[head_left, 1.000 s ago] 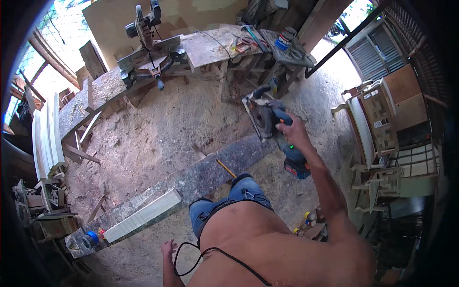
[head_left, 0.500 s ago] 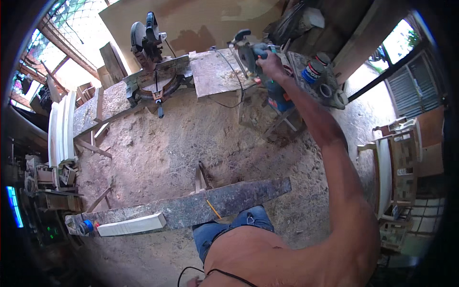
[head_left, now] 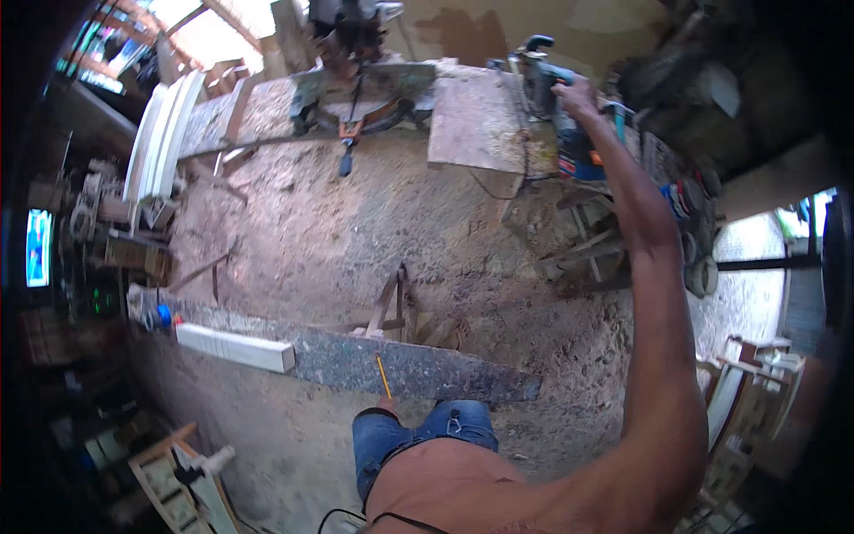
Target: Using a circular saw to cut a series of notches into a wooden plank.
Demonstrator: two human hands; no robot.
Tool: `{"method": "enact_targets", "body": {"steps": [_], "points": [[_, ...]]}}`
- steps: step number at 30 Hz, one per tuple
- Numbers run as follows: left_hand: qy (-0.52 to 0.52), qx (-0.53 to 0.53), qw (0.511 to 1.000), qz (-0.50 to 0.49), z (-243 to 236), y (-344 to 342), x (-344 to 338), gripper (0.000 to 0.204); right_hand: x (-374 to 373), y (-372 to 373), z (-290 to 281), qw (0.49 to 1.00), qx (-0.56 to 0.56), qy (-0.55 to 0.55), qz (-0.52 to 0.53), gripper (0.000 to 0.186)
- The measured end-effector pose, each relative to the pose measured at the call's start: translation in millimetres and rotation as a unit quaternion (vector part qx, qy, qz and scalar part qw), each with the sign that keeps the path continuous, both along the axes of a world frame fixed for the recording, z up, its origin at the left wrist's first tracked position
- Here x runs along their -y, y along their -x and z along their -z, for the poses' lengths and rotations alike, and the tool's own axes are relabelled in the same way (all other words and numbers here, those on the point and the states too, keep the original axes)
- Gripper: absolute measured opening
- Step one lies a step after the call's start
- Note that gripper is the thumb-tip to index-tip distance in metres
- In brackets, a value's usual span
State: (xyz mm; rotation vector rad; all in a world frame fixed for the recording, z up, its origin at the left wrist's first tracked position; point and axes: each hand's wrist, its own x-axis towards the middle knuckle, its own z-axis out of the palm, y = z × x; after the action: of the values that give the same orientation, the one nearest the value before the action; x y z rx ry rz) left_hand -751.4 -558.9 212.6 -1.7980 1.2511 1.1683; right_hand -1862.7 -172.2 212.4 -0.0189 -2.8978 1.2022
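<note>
My right arm stretches far forward to the right end of the back bench. There my right hand (head_left: 580, 98) is closed round the rear handle of a teal-and-grey power tool, which looks like a circular saw (head_left: 539, 87) with a black front handle. Just below the hand stands a dark blue and red body (head_left: 578, 160), whose kind I cannot make out. My left hand is out of view. Close to my legs runs a narrow dark plank bench (head_left: 427, 369), bearing a pale squared timber (head_left: 236, 345) and a yellow pencil (head_left: 383, 376).
A mitre saw (head_left: 351, 111) stands on the back bench, left of a sawdust-strewn board (head_left: 471, 125). Curved pale wood pieces (head_left: 165, 133) lean at the far left. A blue tape roll (head_left: 164, 314) lies on the near bench. Wooden frames (head_left: 743, 400) stand at right; a lit screen (head_left: 38, 247) glows left.
The view has turned, so the benches shift in the picture. My right hand stays on the tool. Fingers seen at the lower edge before are now out of view.
</note>
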Motion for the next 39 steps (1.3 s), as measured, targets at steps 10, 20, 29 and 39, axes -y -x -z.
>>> {"method": "enact_targets", "body": {"steps": [10, 20, 29, 39], "points": [[-0.028, -0.087, 0.995, -0.025, -14, -46, -51, 0.03, -72, 25, 58, 0.996, 0.044, -0.055, -0.06, 0.053], [0.058, -0.097, 0.971, -0.21, 65, -42, -82, 0.031, -70, 74, 45, 0.959, -0.045, -0.271, -0.069, 0.076], [0.047, -0.012, 0.998, 0.046, 84, -75, -58, 0.026, -12, -136, -18, 0.874, -0.348, -0.337, -0.047, 0.069], [0.044, -0.145, 0.987, -0.048, 153, -109, 80, 0.041, 116, -671, 108, 0.916, 0.088, -0.222, -0.322, 0.057]]}}
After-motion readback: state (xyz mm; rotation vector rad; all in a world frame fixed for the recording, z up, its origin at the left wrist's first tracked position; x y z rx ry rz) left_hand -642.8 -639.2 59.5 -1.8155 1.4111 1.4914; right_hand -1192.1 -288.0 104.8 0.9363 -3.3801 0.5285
